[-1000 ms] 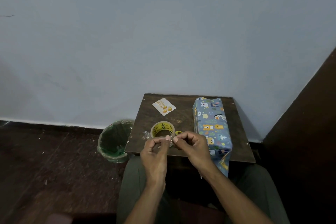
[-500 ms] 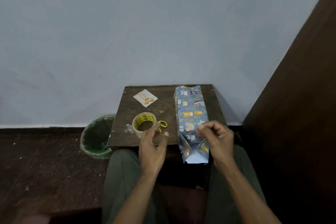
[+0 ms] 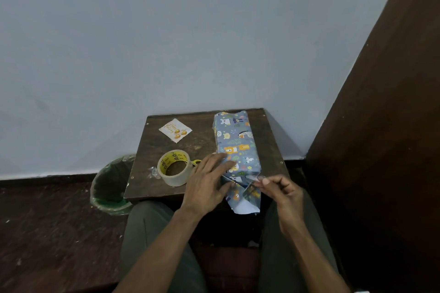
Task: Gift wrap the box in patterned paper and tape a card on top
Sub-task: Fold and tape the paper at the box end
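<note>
Your long box in blue animal-print paper (image 3: 237, 147) runs from the dark wooden surface's (image 3: 200, 138) far edge past its near edge, end flaps unfolded. Your left hand (image 3: 207, 182) presses it flat-fingered; your right hand (image 3: 284, 194) pinches a clear tape strip (image 3: 253, 177).

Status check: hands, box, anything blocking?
Left hand flat on wrapped box, pressing near-end fold. Right hand pinching clear tape strip at that flap. Card not yet taped. Nothing blocking.

So the small table (image 3: 207, 131) sits right up against the wall, with the wrapped box (image 3: 238, 147) lying lengthwise along its right side and its near end hanging over the front edge. The card (image 3: 175, 130) is at the back left, the tape roll (image 3: 173, 167) in front of it, and a bin (image 3: 109, 185) on the floor left of the table.
</note>
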